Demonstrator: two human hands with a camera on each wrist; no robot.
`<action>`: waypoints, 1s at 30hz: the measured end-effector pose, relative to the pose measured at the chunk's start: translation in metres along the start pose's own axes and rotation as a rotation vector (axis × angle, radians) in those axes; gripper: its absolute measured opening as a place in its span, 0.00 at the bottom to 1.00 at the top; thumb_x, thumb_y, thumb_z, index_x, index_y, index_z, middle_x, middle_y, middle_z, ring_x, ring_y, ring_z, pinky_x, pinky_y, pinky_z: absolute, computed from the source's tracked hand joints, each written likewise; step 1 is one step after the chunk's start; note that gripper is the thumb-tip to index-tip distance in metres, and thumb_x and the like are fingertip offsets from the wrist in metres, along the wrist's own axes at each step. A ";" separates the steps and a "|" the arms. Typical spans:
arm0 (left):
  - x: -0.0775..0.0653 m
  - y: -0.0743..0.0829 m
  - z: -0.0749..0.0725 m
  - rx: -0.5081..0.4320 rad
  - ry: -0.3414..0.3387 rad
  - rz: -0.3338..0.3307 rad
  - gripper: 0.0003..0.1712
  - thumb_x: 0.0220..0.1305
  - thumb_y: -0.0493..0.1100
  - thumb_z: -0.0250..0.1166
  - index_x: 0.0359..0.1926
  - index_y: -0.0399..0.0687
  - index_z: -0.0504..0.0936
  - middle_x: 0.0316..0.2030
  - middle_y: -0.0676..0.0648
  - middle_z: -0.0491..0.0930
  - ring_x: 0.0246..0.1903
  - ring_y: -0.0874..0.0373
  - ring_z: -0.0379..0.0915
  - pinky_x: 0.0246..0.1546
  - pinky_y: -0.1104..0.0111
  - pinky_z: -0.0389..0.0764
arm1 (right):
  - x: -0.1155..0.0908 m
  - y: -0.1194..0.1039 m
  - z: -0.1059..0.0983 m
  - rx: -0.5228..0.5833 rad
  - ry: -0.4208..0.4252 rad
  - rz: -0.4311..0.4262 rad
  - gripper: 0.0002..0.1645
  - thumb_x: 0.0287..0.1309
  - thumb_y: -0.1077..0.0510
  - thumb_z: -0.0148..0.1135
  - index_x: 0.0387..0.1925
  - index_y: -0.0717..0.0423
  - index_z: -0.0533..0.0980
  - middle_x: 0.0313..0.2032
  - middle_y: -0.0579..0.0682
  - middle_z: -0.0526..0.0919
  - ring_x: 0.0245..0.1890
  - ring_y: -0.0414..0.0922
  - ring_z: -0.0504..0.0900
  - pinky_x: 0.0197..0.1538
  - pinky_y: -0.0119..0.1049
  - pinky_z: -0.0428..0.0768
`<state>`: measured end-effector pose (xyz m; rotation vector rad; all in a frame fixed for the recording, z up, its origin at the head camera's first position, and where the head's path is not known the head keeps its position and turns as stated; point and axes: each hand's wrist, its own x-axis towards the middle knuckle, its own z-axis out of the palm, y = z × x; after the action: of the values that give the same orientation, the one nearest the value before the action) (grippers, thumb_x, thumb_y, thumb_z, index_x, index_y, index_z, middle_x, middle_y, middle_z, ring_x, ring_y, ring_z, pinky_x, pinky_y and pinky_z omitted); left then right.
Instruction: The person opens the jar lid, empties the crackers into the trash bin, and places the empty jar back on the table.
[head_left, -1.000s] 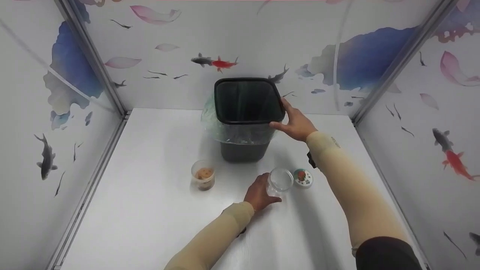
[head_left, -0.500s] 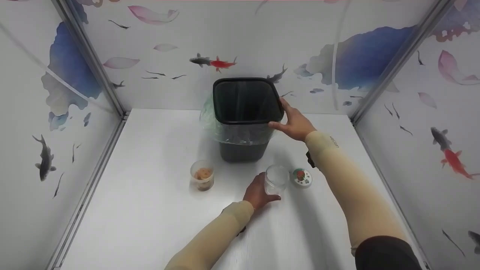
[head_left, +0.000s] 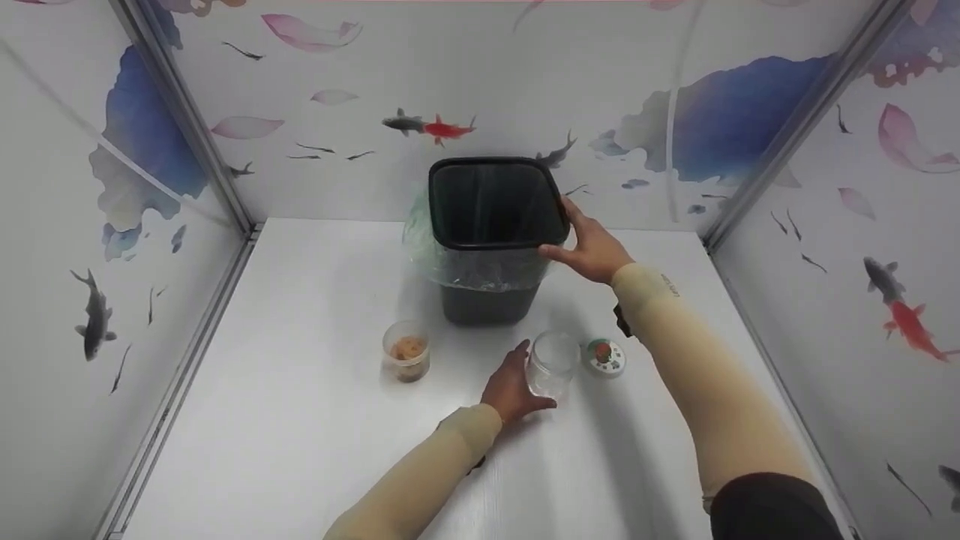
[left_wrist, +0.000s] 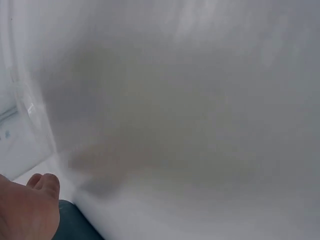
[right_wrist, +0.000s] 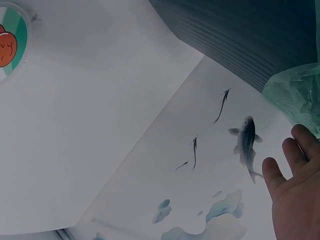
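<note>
A black bin (head_left: pixel 491 304) with a clear greenish plastic bag (head_left: pixel 487 270) folded over its outside stands at the back middle. My right hand (head_left: pixel 592 246) touches its rim at the front right corner, fingers along the side and thumb at the front. In the right wrist view, the fingers (right_wrist: pixel 292 160) are straight beside the green bag. Closer to me, a clear, uncapped jar (head_left: pixel 553 367) stands on the table. Beside its left wall is my left hand (head_left: pixel 512 390), thumb stretched out low in front and fingers spread. A pale blur fills most of the left wrist view.
A round lid (head_left: pixel 604 358) with a red picture lies just right of the jar. Farther left stands a clear cup (head_left: pixel 406 352) with orange-brown pieces inside. Patterned walls enclose the white table (head_left: pixel 300 420) at the back and both sides.
My left hand has drawn slightly left, its fingers coming away from the jar's far side. The jar has shifted a little to the left. My right hand has stayed on the bin's rim.
</note>
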<state>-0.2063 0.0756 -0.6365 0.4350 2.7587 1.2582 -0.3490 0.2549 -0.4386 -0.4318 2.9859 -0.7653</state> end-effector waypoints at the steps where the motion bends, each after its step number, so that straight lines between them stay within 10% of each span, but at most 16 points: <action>1: -0.002 0.001 -0.002 0.011 0.004 0.007 0.70 0.37 0.53 0.85 0.76 0.43 0.52 0.64 0.42 0.70 0.62 0.49 0.70 0.63 0.61 0.69 | 0.000 0.000 0.000 0.000 0.000 0.001 0.66 0.50 0.17 0.55 0.80 0.37 0.38 0.76 0.53 0.53 0.74 0.55 0.54 0.71 0.58 0.56; 10: -0.028 -0.004 -0.041 0.089 0.043 0.036 0.54 0.49 0.47 0.72 0.75 0.43 0.56 0.63 0.44 0.71 0.61 0.50 0.71 0.60 0.60 0.72 | -0.001 0.000 0.000 0.002 0.005 0.000 0.66 0.50 0.18 0.56 0.80 0.39 0.39 0.76 0.55 0.54 0.74 0.55 0.55 0.71 0.58 0.56; 19: -0.052 -0.040 -0.111 0.170 0.575 0.297 0.32 0.54 0.48 0.71 0.59 0.44 0.75 0.48 0.49 0.80 0.47 0.54 0.77 0.47 0.58 0.78 | 0.001 0.000 -0.001 0.008 0.000 -0.036 0.65 0.54 0.20 0.56 0.80 0.42 0.38 0.76 0.55 0.55 0.74 0.55 0.55 0.71 0.57 0.56; 25: -0.063 -0.075 -0.160 -0.039 0.812 0.030 0.41 0.51 0.38 0.70 0.67 0.40 0.65 0.59 0.44 0.73 0.58 0.49 0.68 0.55 0.53 0.70 | 0.000 -0.002 -0.002 0.014 -0.009 -0.021 0.67 0.52 0.20 0.57 0.80 0.42 0.38 0.76 0.55 0.53 0.74 0.55 0.53 0.71 0.58 0.54; 30: -0.072 -0.111 -0.185 -0.189 0.587 -0.241 0.47 0.55 0.37 0.68 0.73 0.41 0.55 0.70 0.40 0.62 0.69 0.44 0.57 0.67 0.49 0.61 | 0.002 -0.002 0.001 0.014 0.000 -0.035 0.66 0.52 0.20 0.57 0.80 0.41 0.39 0.76 0.55 0.55 0.74 0.55 0.54 0.71 0.59 0.55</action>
<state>-0.1967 -0.1489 -0.6016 -0.3315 2.9513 1.7830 -0.3501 0.2524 -0.4380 -0.4847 2.9785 -0.7888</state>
